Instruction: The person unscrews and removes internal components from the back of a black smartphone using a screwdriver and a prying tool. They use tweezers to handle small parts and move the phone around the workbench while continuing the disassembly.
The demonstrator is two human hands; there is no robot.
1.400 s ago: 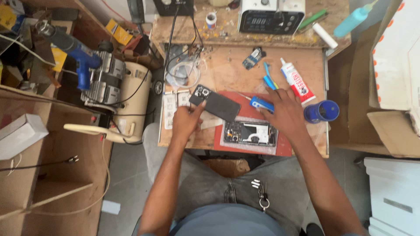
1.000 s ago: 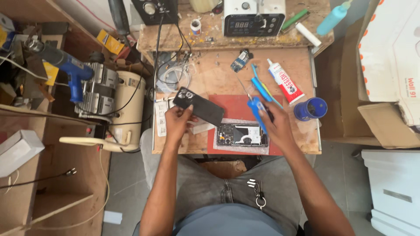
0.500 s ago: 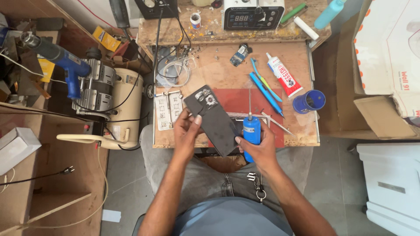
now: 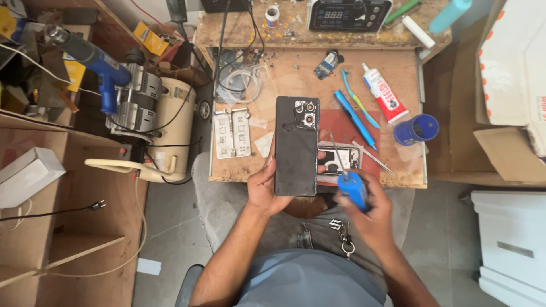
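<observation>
A black rectangular phone back panel with camera cutouts at its top [image 4: 296,146] stands upright at the centre of the frame, above the near edge of the wooden workbench [image 4: 284,85]. The left hand [image 4: 263,186] is clamped on its lower half, thumb on the left edge and fingertips [image 4: 322,169] showing past the right edge. Just to the right, the right hand [image 4: 369,213] is closed around a blue-handled screwdriver with a thin metal shaft [image 4: 348,182], whose tip points up toward the panel's right edge; whether it touches cannot be told.

Behind the panel, an opened phone body with exposed parts [image 4: 339,160] lies on a red mat [image 4: 347,125]. Right of the mat sit a blue round cup [image 4: 417,129] and a white glue tube with red print [image 4: 384,100]; 2 blue pen-like tools [image 4: 355,111] lie between tube and panel. Left of the panel rests a metal holding fixture [image 4: 231,133]. At the upper left of the frame, a blue heat gun [image 4: 91,59] lies over a cream-coloured compressor [image 4: 165,125].
</observation>
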